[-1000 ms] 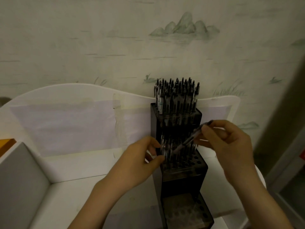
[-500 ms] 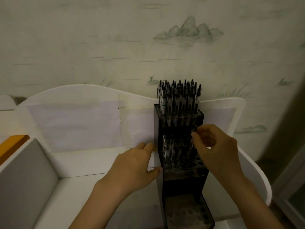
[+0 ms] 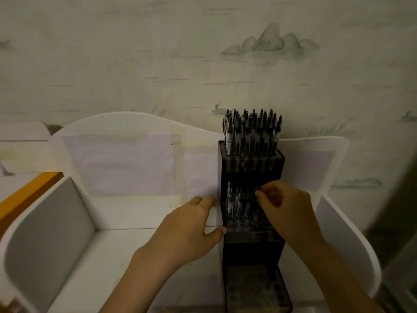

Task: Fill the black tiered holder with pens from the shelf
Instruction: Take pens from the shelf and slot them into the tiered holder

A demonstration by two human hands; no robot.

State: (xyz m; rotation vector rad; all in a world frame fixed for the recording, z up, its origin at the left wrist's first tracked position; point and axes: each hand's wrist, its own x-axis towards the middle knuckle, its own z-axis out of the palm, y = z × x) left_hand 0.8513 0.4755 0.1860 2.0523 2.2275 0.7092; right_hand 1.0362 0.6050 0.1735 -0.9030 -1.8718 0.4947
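Right now the middle tier of the black tiered holder point(image 3: 251, 199) is being loaded. The right hand point(image 3: 286, 208) sits at that tier with its fingers curled and pinched together at the pen tops; dim light hides what is between them, so I cannot tell whether it grips a pen or has just let one go. The left hand point(image 3: 191, 229) steadies the holder from its left side, fingers straight against the side wall and the thumb touching the front edge of the middle tier, holding nothing.

As for contents, the top tier pens point(image 3: 251, 132) stand upright and densely packed, seemingly full. The middle tier pens point(image 3: 235, 204) fill mainly the left part of that step, while several holes toward the holder's front and right look vacant. The bottom tier point(image 3: 255, 288), nearest the viewer, shows only bare holes.

The holder stands upright inside a white shelf point(image 3: 135, 213), against its back panel point(image 3: 117, 159). No loose pens show anywhere on the shelf to the holder's left.

Next, I judge, a pen tip must be lined up over a vacant hole in the middle tier and pushed straight down, then a fresh pen fetched; the bottom tier remains wholly to do.
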